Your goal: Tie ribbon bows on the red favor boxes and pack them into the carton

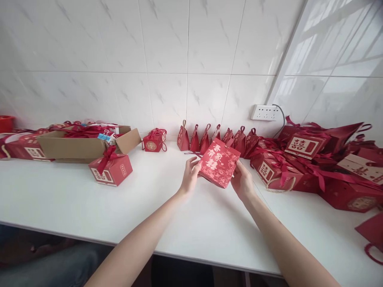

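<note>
Between my two hands I hold a red paper gift bag (219, 164) with pale lettering and a floral print, tilted above the white table. My left hand (190, 175) grips its left edge, fingers partly behind it. On the opposite edge, my right hand (241, 179) is closed with its fingertips mostly hidden behind the bag. Just beyond stands a row of several small red pointed gift bags (183, 137) with loop handles, along the wall. Left of my hands sits a red gift box (112, 169) tied with a dark red ribbon.
A brown cardboard carton (72, 146) full of red ribbons stands at the left. Another small red box (153, 141) is by the wall. Red gift boxes (302, 175) are heaped at the right. A white power strip (265, 112) is on the tiled wall.
</note>
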Tool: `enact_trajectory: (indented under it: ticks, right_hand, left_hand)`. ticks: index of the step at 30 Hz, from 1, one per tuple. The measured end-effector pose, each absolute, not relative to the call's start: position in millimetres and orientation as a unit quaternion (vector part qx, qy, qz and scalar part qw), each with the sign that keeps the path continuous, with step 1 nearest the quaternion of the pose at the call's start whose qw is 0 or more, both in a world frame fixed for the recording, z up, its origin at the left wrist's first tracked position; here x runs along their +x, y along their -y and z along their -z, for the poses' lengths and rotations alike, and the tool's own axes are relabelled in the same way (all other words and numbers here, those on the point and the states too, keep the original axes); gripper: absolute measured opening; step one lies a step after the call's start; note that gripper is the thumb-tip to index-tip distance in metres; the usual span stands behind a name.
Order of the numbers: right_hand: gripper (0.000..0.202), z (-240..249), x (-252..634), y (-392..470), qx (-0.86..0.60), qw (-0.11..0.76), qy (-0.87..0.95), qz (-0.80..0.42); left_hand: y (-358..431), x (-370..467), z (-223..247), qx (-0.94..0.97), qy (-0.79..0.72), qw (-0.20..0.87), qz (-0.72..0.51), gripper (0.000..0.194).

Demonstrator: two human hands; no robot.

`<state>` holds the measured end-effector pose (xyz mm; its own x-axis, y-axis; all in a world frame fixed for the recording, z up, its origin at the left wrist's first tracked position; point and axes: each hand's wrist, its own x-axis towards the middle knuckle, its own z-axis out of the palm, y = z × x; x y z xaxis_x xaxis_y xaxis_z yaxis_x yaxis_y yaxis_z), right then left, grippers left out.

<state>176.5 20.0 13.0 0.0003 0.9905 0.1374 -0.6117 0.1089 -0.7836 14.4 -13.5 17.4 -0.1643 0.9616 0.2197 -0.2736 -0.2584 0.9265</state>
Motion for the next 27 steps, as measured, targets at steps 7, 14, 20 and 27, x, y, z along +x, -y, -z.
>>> enact_trajectory:
  ticks: [7,14,20,27]
  right_hand:
    - [0.048,-4,169,-19,-0.249,0.604,0.398,-0.644]
    - [0.054,-9,172,-12,-0.235,0.611,0.469,-0.593]
    - [0.053,-7,171,-14,-0.238,0.613,0.475,-0.584]
    - [0.051,-2,173,-17,-0.241,0.610,0.479,-0.583]
  left_hand:
    - [18,10,-15,0.522,-0.338,0.401,-0.673,0.062]
    - [12,10,-10,0.532,-0.378,0.429,-0.625,0.058]
    - [10,12,-7,0.541,-0.393,0.413,-0.619,0.055]
    - [11,9,-4,0.557,-0.395,0.397,-0.614,0.049]
